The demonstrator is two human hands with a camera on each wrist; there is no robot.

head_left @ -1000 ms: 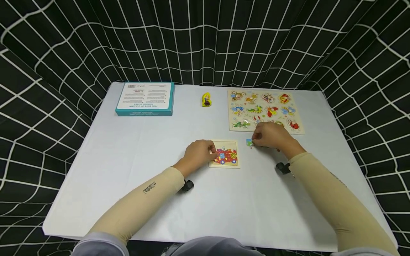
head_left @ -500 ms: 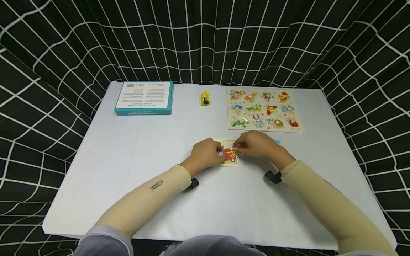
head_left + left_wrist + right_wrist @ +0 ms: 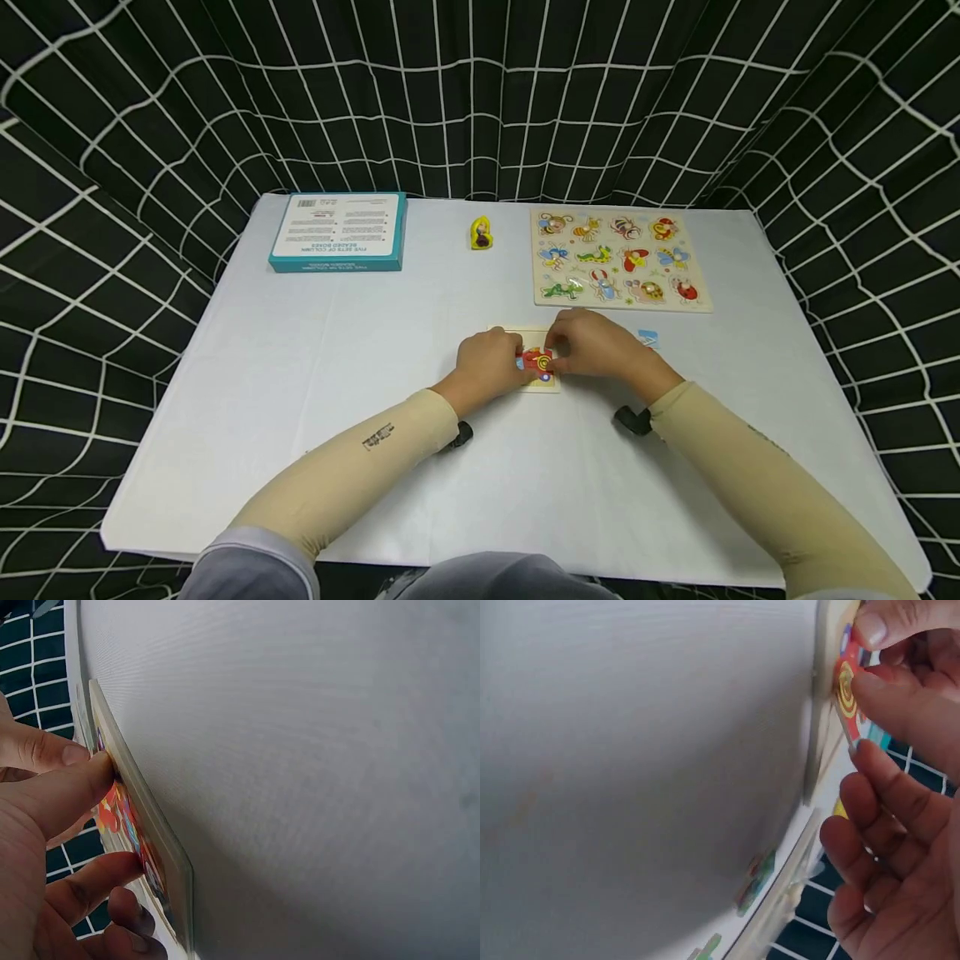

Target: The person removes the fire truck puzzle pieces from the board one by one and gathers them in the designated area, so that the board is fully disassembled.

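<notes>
Red vehicle puzzle [image 3: 536, 361], yellow concentric rings [image 3: 846, 687], pale wooden board [image 3: 535, 337] beneath.

Behind the white-covered rectangular table [image 3: 360, 350] and along both its sides hangs a black backdrop with white cord netting [image 3: 420, 108]. At the table's far left lies a teal-and-white rectangular box [image 3: 337, 229]; to its right, a small yellow figure piece [image 3: 481, 233]; farther right, a cream rectangular insect board [image 3: 622, 262]. Before this board's left end lies a small cream square puzzle board [image 3: 534, 337], left hand [image 3: 489, 363] over its left part, right hand [image 3: 597, 347] at its right edge. A small blue flat piece [image 3: 648, 337] lies beyond the right wrist.
</notes>
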